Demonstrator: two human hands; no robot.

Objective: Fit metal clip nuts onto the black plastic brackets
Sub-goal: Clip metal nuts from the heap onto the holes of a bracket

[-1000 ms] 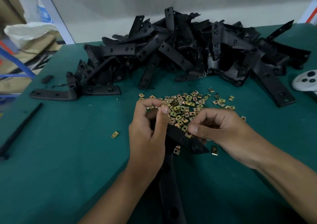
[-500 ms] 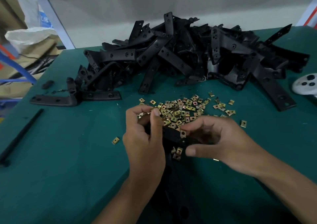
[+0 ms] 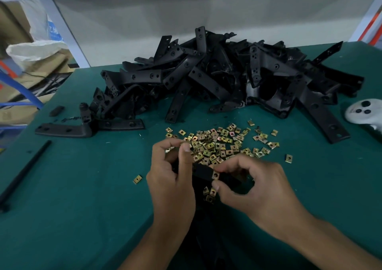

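Brackets: big black heap (image 3: 227,79) at the back of the table, I count none.
Table: green mat (image 3: 82,187); grey wall behind, boxes and white sack (image 3: 33,50) left.
Held bracket: black bracket (image 3: 203,172) near me, lower part hidden between my wrists.
Left hand: left hand (image 3: 171,183) curled round bracket.
Right hand: right hand (image 3: 254,185) pinching clip nut (image 3: 215,175) on bracket.
Clip nuts: brass pile (image 3: 219,143) mid-table.
Right edge: white object (image 3: 363,110), cut off, can't identify.
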